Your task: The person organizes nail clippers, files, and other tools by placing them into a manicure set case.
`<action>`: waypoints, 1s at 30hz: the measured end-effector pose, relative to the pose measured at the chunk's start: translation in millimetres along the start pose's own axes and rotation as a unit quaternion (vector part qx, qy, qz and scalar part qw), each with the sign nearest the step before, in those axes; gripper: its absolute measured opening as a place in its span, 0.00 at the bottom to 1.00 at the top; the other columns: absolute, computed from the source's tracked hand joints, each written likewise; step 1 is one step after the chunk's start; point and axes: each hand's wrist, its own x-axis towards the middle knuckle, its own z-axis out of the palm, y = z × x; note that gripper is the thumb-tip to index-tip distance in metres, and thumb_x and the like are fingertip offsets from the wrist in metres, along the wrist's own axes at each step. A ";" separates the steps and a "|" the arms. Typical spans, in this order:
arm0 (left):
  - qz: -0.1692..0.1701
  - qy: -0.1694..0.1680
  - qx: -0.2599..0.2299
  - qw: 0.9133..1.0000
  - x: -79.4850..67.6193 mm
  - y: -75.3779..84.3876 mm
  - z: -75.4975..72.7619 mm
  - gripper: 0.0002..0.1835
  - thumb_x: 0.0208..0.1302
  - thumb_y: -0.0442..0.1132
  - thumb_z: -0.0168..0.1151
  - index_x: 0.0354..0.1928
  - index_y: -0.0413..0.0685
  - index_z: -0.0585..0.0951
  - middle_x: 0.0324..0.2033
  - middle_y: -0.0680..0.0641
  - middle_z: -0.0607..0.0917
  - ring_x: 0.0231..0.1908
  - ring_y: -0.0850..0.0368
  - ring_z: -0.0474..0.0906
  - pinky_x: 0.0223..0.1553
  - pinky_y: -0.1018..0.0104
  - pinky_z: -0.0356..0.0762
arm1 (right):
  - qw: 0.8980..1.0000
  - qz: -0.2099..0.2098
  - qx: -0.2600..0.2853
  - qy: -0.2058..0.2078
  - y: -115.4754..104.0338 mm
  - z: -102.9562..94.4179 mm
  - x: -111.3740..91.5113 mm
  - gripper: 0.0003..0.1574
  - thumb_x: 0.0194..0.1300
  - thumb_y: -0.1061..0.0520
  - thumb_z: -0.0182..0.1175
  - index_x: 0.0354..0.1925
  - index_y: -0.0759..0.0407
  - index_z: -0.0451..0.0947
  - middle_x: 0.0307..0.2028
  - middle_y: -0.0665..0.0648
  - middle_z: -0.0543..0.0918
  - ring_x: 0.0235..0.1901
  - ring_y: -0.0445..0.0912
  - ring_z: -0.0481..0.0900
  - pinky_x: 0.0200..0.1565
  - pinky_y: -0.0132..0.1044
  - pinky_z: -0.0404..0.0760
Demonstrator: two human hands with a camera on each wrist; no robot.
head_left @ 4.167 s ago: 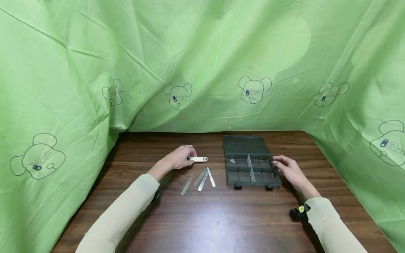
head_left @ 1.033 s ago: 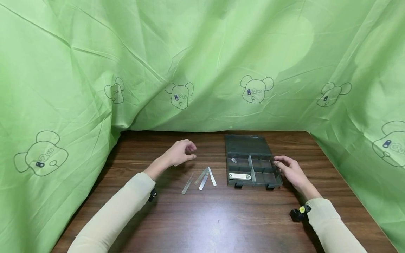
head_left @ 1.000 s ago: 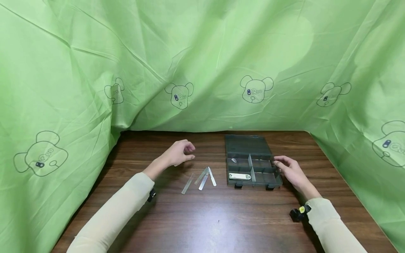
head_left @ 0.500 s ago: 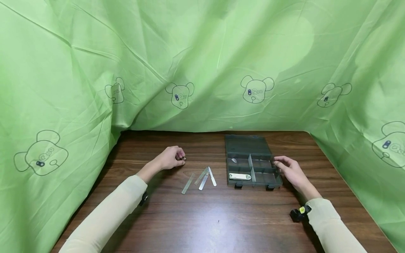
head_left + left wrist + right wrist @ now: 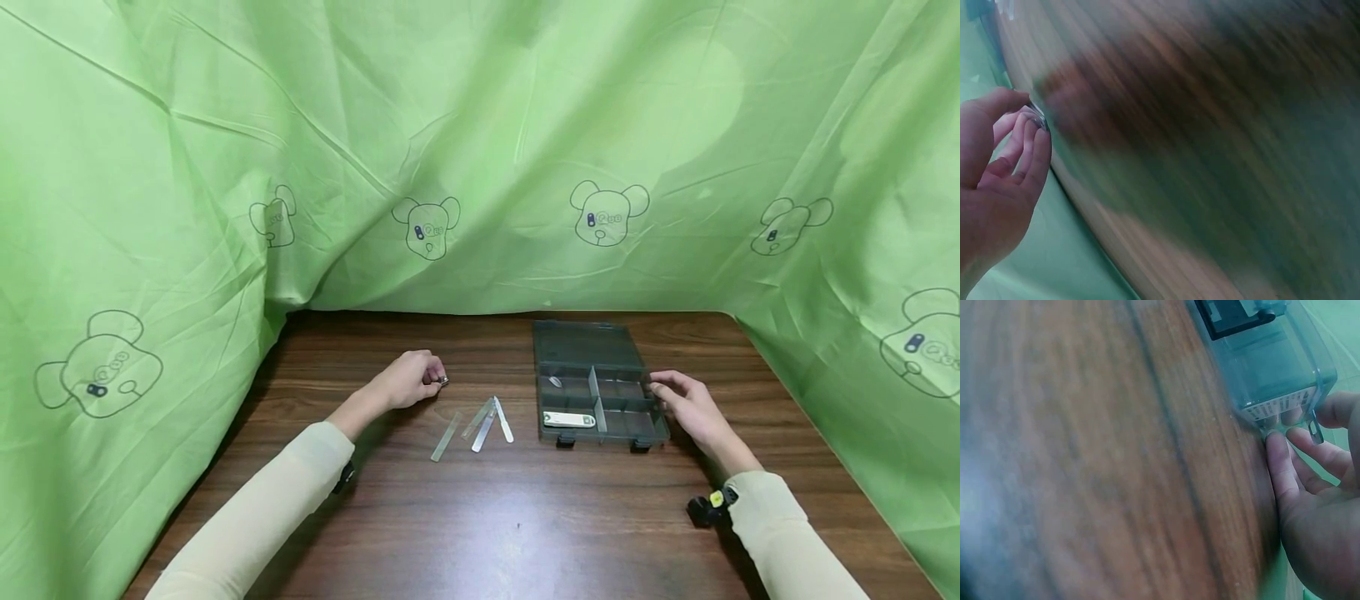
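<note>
In the head view my left hand (image 5: 411, 380) pinches a small shiny metal piece (image 5: 443, 381) between thumb and fingertips. It shows a curved silvery edge in the left wrist view, but I cannot tell its kind. My right hand (image 5: 692, 408) holds the right side of a dark see-through compartment box (image 5: 633, 432), thumb near the rim and fingers against the side wall. The box's lid (image 5: 585, 343) lies folded back behind it. A white nail clipper (image 5: 568, 419) lies in the front left compartment, and a small clear oval piece (image 5: 555, 382) in the back left one.
Several thin flat strips lie between the left hand and the box, among them a translucent strip (image 5: 446, 438) and a pale silvery strip (image 5: 503, 419). Green cloth (image 5: 495, 167) hangs round the back and sides of the wooden table (image 5: 450, 533).
The nail clipper has gone from my left hand into the box's front left compartment. Since then that hand has come down to the table and pinched the metal piece. The right hand has stayed put.
</note>
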 end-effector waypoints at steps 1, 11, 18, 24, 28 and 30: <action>0.008 0.001 -0.003 1.000 0.9 2.2 0.4 0.04 0.66 0.31 0.71 0.41 0.45 0.86 0.37 0.50 0.84 0.38 0.57 0.82 0.44 0.64 0.83 | 1.000 0.000 -0.001 0.000 0.1 -0.1 -0.3 0.30 0.84 0.49 0.53 0.70 0.70 0.71 0.61 0.73 0.78 0.44 0.44 0.79 0.40 0.35 0.82; 0.061 -0.005 0.004 0.998 26.2 39.6 0.9 0.05 0.68 0.35 0.71 0.44 0.47 0.86 0.40 0.51 0.84 0.41 0.58 0.84 0.47 0.66 0.83 | 1.000 0.011 0.006 -0.003 3.6 -1.1 -0.8 0.31 0.84 0.49 0.53 0.72 0.70 0.70 0.63 0.73 0.77 0.45 0.45 0.78 0.40 0.35 0.83; 0.109 -0.015 0.006 0.994 46.4 74.9 -1.4 0.06 0.68 0.37 0.70 0.45 0.48 0.86 0.40 0.52 0.83 0.40 0.61 0.81 0.44 0.70 0.81 | 1.000 0.011 0.002 -0.004 3.1 -0.8 0.1 0.31 0.85 0.49 0.52 0.72 0.70 0.69 0.63 0.73 0.77 0.45 0.46 0.78 0.40 0.35 0.82; 0.143 -0.016 0.013 0.990 57.8 102.9 -1.3 0.06 0.67 0.37 0.70 0.45 0.49 0.86 0.40 0.54 0.82 0.39 0.64 0.80 0.44 0.73 0.80 | 1.000 0.006 0.007 -0.001 -0.8 0.4 -1.3 0.31 0.84 0.48 0.53 0.71 0.70 0.70 0.61 0.73 0.78 0.44 0.46 0.78 0.39 0.35 0.82; 0.156 -0.015 0.004 0.988 64.1 116.2 0.4 0.06 0.67 0.37 0.70 0.44 0.49 0.86 0.39 0.54 0.82 0.39 0.65 0.79 0.43 0.75 0.79 | 1.000 0.005 0.011 -0.001 -0.8 0.2 -0.4 0.31 0.84 0.49 0.53 0.71 0.70 0.70 0.61 0.73 0.78 0.43 0.45 0.78 0.39 0.35 0.82; 0.161 -0.016 -0.002 0.987 67.3 121.5 2.4 0.05 0.67 0.36 0.70 0.44 0.49 0.86 0.39 0.54 0.82 0.39 0.65 0.79 0.43 0.75 0.79 | 1.000 0.004 0.012 -0.001 -0.5 0.0 0.4 0.31 0.84 0.49 0.53 0.71 0.70 0.70 0.62 0.74 0.78 0.43 0.44 0.78 0.39 0.34 0.82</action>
